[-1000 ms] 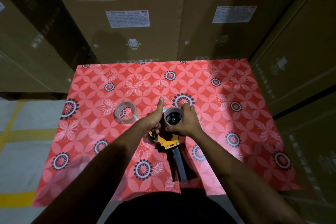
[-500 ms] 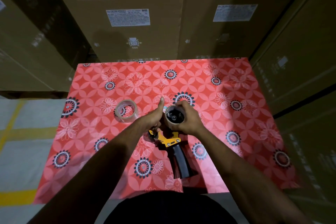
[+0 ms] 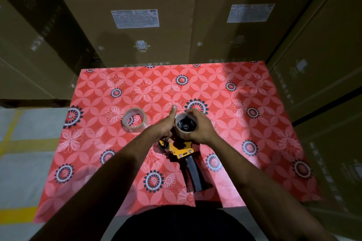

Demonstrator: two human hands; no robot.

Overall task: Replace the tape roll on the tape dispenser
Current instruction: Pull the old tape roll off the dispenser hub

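Note:
A yellow tape dispenser (image 3: 181,150) with a black handle (image 3: 194,174) lies on the red flowered table cover (image 3: 244,143), handle pointing toward me. My right hand (image 3: 199,125) wraps around a thin cardboard tape core (image 3: 185,124) sitting over the dispenser's black hub. My left hand (image 3: 164,129) grips the dispenser's front end beside the core, thumb stretched forward. A clear tape roll (image 3: 134,120) lies flat on the cover to the left of my hands, untouched.
Tall cardboard boxes (image 3: 137,15) marked "washing machine" stand right behind the table and along its right side (image 3: 323,64). Grey floor with yellow lines (image 3: 17,143) shows to the left. The table's near edge is against my body.
The dispenser's handle has swung a little to the right. Both hands keep their grips on the core and the dispenser front; the clear roll has not moved.

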